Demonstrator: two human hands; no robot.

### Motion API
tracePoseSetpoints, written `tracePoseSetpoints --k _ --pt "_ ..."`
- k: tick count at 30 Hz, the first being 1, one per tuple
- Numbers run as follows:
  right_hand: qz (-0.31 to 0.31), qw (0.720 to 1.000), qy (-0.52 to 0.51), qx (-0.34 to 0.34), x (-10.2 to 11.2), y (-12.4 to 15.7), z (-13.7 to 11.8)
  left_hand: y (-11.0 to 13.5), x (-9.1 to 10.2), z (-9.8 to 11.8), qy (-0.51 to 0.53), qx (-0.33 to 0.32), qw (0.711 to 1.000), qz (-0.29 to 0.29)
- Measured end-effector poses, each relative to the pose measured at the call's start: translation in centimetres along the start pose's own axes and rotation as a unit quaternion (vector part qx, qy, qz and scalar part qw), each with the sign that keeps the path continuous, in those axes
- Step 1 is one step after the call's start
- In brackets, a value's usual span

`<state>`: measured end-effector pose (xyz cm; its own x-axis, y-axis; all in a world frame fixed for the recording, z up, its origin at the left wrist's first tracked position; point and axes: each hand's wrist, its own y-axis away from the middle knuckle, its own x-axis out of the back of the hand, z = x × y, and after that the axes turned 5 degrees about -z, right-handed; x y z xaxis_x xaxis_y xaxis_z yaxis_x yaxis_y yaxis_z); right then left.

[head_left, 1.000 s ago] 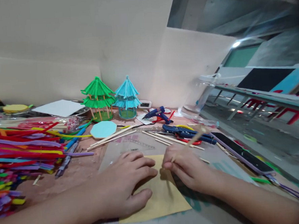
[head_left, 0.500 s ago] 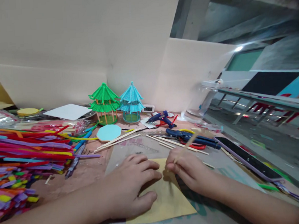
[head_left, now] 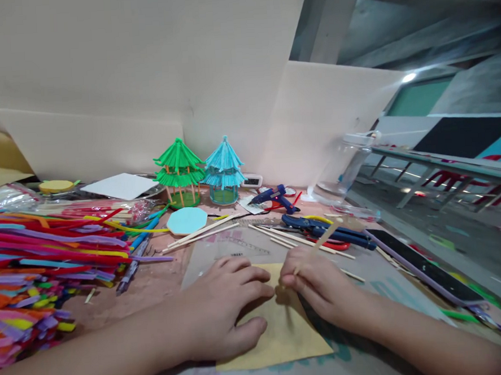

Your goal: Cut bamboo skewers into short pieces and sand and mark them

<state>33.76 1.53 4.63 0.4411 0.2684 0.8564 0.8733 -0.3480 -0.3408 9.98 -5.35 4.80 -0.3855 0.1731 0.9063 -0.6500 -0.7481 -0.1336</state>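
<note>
A yellowish-tan sheet of paper (head_left: 291, 335) lies on the grey mat in front of me. My left hand (head_left: 232, 307) rests on the sheet's left part, palm down with its fingers apart. Over the upper right of the sheet, my right hand (head_left: 318, 279) is closed round a thin wooden stick (head_left: 319, 242), which tilts up to the right. The fingers hide the stick's lower end. More pale sticks (head_left: 202, 235) lie beyond the hands, beside a light blue octagonal piece (head_left: 187, 220).
Colourful pipe cleaners (head_left: 47, 262) are heaped at left. Green (head_left: 179, 175) and blue (head_left: 224, 172) pavilion models stand at the back, near a glue gun (head_left: 274, 197). Blue-handled pliers (head_left: 327, 231), a phone (head_left: 425, 267) and a clear jug (head_left: 342, 167) are at right.
The whole view has shifted slightly, so things appear a little further right. Both hands keep nearly the same place on the sheet, and the stick is still in my right hand.
</note>
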Motion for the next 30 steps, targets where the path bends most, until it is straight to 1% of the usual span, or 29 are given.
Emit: tracePoseSetpoints --k 3,4,7,8,11,12,16,18,20,22,24,26,28,30 --pt "-0.046 0.999 -0.02 0.001 0.0 -0.1 -0.3 0.0 -0.1 -0.1 -0.001 -0.008 1.0 0.004" --pt "-0.052 0.998 -0.025 0.001 0.0 -0.1 -0.3 0.0 -0.2 -0.1 -0.001 -0.01 1.0 0.008" --pt "-0.003 1.0 -0.007 -0.012 0.0 -0.3 -0.3 0.0 -0.3 -0.2 -0.004 -0.007 1.0 0.016" --pt "0.002 1.0 -0.005 -0.018 0.0 -0.3 -0.3 0.0 -0.3 -0.2 -0.004 -0.007 1.0 0.017" --pt "-0.033 0.999 -0.029 -0.022 0.0 -0.3 -0.1 0.0 -0.1 -0.1 -0.003 -0.012 1.0 0.013" --pt "-0.034 0.999 -0.029 -0.018 0.0 -0.3 0.0 0.0 -0.1 -0.1 -0.003 -0.013 1.0 0.014" --pt "0.013 0.999 0.015 -0.032 0.1 -0.3 -0.2 0.0 -0.1 -0.2 -0.005 -0.004 1.0 0.019" --pt "-0.006 1.0 -0.001 -0.027 0.1 -0.2 -0.6 0.1 -0.2 -0.3 -0.003 -0.007 1.0 0.012" --pt "-0.027 0.999 -0.025 -0.007 0.0 -0.2 -0.7 0.1 -0.2 -0.3 -0.003 -0.011 1.0 0.011" --pt "-0.019 1.0 -0.018 -0.001 -0.1 -0.3 -0.5 0.1 -0.2 -0.3 -0.006 -0.012 1.0 0.014" --pt "0.01 1.0 -0.005 -0.028 -0.2 -0.4 0.0 0.1 -0.2 -0.2 -0.008 -0.01 1.0 0.018" --pt "0.021 0.997 -0.031 -0.071 -0.2 -0.6 0.3 0.1 -0.2 -0.1 -0.007 -0.007 1.0 0.018" --pt "0.028 0.984 -0.116 -0.132 -0.1 -0.8 0.1 0.0 -0.2 -0.1 -0.006 -0.006 1.0 0.023" --pt "0.041 0.953 -0.234 -0.19 -0.1 -0.8 -0.5 -0.1 -0.2 -0.2 -0.004 -0.008 0.999 0.037"
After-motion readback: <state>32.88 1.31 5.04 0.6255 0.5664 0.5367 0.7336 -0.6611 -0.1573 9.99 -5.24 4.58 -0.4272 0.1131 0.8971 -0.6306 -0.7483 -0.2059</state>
